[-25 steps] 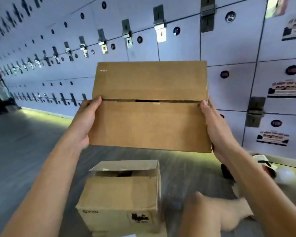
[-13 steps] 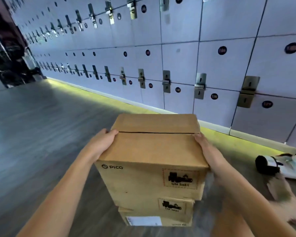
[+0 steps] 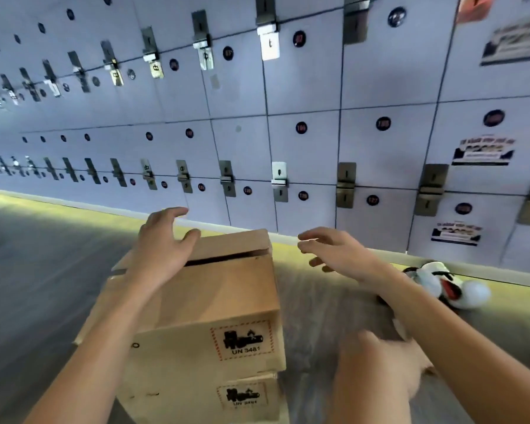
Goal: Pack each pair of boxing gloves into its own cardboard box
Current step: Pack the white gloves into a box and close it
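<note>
The left hand [image 3: 162,243] is resting open-fingered on the top brown cardboard box [image 3: 214,298]; the right hand [image 3: 334,249] is hovering beside it, fingers spread, empty.

2 stacked cardboard boxes [image 3: 208,304], gloves [image 3: 441,284] beside

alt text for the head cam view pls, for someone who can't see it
A person's left hand rests open on the top box of a two-box cardboard stack, its flaps slightly gapped, while the open right hand hovers beside it. The lower box sits on a grey floor before a wall of lockers. White boxing gloves lie on the floor to the right.
</note>
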